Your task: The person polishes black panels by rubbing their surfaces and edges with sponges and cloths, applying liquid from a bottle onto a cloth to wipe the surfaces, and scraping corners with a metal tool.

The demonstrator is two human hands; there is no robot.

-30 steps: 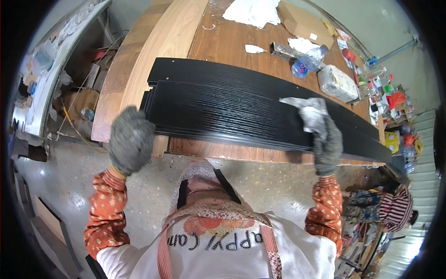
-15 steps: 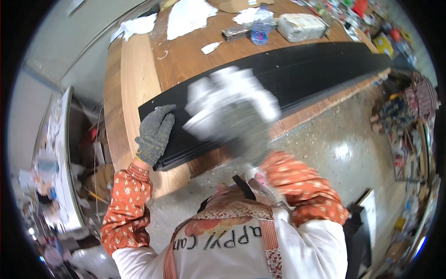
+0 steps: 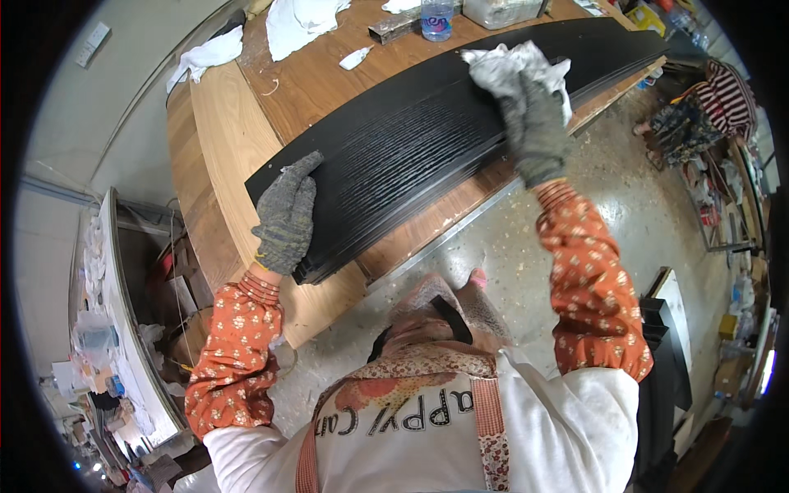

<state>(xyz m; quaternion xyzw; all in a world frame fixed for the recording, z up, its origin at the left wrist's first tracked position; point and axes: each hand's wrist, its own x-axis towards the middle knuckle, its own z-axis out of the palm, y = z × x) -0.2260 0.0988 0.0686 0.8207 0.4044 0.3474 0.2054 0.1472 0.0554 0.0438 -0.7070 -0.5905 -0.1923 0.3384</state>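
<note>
A stack of long black grained boards [image 3: 427,131] lies across a wooden workbench [image 3: 230,140]. My left hand [image 3: 286,215], in a grey knit glove, rests flat on the near left end of the stack. My right hand [image 3: 532,123], also gloved, presses a crumpled white rag [image 3: 514,70] onto the top board further right. Both forearms wear orange patterned sleeves.
On the bench behind the boards lie white cloths [image 3: 296,20], a plastic bottle [image 3: 436,15] and a clear box [image 3: 501,10]. Sawdust covers the concrete floor [image 3: 526,246]. Shelves with clutter stand at the right [image 3: 723,205]; a white panel leans at the left [image 3: 123,329].
The view has swung left. My right hand with the rag passed close before the camera, then came down on the board again. My left hand shifted from a fist at the edge to lying flat.
</note>
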